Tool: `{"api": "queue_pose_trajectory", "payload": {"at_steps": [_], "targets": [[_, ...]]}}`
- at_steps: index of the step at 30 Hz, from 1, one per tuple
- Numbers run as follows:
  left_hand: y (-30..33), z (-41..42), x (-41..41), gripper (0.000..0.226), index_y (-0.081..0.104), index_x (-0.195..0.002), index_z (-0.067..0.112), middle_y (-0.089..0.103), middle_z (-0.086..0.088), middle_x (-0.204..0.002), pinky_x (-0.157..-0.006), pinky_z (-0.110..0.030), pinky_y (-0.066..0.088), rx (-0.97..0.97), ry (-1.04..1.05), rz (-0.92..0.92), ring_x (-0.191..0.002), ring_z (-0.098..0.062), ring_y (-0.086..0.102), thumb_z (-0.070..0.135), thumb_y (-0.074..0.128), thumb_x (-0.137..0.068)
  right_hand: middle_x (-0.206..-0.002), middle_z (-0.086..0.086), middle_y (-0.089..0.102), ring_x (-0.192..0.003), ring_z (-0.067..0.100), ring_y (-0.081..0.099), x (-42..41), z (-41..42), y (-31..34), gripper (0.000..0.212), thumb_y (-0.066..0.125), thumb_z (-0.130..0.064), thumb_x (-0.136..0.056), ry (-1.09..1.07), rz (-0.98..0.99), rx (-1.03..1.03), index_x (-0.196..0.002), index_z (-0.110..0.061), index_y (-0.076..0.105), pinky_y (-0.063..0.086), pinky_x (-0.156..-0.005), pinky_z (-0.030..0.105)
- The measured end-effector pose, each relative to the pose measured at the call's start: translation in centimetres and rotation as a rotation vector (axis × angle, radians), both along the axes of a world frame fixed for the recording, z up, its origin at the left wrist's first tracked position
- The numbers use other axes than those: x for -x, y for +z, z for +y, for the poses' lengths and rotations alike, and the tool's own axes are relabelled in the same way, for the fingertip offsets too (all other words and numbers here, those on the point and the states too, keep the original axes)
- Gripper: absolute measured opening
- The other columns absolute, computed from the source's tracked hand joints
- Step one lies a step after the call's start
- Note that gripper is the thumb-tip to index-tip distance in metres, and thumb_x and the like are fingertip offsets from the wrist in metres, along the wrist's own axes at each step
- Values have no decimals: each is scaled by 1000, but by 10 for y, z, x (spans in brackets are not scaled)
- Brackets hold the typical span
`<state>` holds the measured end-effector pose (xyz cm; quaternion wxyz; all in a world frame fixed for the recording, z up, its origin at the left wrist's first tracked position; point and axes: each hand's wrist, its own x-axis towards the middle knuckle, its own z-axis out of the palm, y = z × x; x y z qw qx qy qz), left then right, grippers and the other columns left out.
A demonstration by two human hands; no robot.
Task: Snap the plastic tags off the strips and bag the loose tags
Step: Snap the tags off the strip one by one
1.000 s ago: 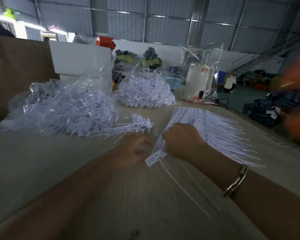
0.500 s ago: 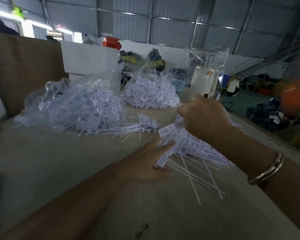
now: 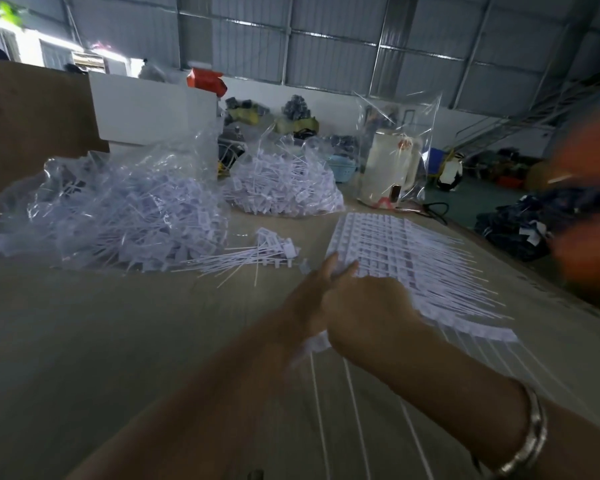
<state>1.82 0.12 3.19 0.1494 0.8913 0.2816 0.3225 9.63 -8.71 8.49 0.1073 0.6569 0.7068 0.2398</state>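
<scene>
1. Both hands meet at the middle of a pale wooden table, at the near edge of a fanned stack of white tag strips.
2. Nearest, the right hand lies knuckles up on the strips; its fingers curl down over them and seem to grip a few, though blur hides the fingertips. A silver bangle circles that wrist.
3. Just left of it, touching it, the left hand has straight fingers pointing away, resting on the near edge of the same stack. It holds nothing that can be made out.
4. Thin white tails of the strips run toward the viewer beneath the right forearm.
5. Beyond the left hand, slightly to its left, lies a small loose bundle of tags on the bare table.
6. Farther left sits a large clear bag of loose tags.
7. Straight beyond the hands sits a second, smaller clear bag of tags.
8. Beyond the right hand, past the strips, an upright clear bag wraps a white kettle.
</scene>
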Motion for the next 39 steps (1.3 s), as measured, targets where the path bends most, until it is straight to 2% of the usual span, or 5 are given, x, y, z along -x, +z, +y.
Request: {"api": "queue_pose_trajectory", "payload": {"at_steps": [5,8,12,29,39], "targets": [[-3,19,22,55,46,-134,10,23,-16,-149,-109,-38,30,198,82,36,-137,-28,30,6,66,-83,-113,11,62,-102,30,61,-14,15,-33,29,42,-23,-91,87,244,3,-114,-17,60,45,-77,34],[-4,14,58,18,67,-106,5,64,-2,-107,-90,-25,45,321,104,-58,-107,-20,60,9,55,-92,-106,9,64,-99,30,61,-12,24,-49,23,44,-24,-90,91,418,0,-104,-19,62,42,-72,31],[-5,5,100,31,58,-64,22,57,5,-64,-66,-25,40,331,141,111,-64,-6,54,25,51,-95,-106,12,63,-98,31,60,-4,42,-59,22,45,-20,-89,92,503,-6,-101,-15,63,44,-74,33],[-20,-5,134,12,59,-75,20,56,12,-67,-61,-20,38,377,24,-75,-64,-1,50,22,65,-86,-90,8,64,-80,20,57,8,39,-63,29,53,-33,-93,513,823,60,-96,-6,66,42,-72,34],[-10,-8,140,16,55,-72,19,52,16,-63,-57,-9,34,427,7,-176,-60,5,44,20,61,-87,-68,-10,62,-60,7,57,8,44,-62,23,47,-29,-97,356,1451,-22,-88,-19,65,44,-55,17]]}}
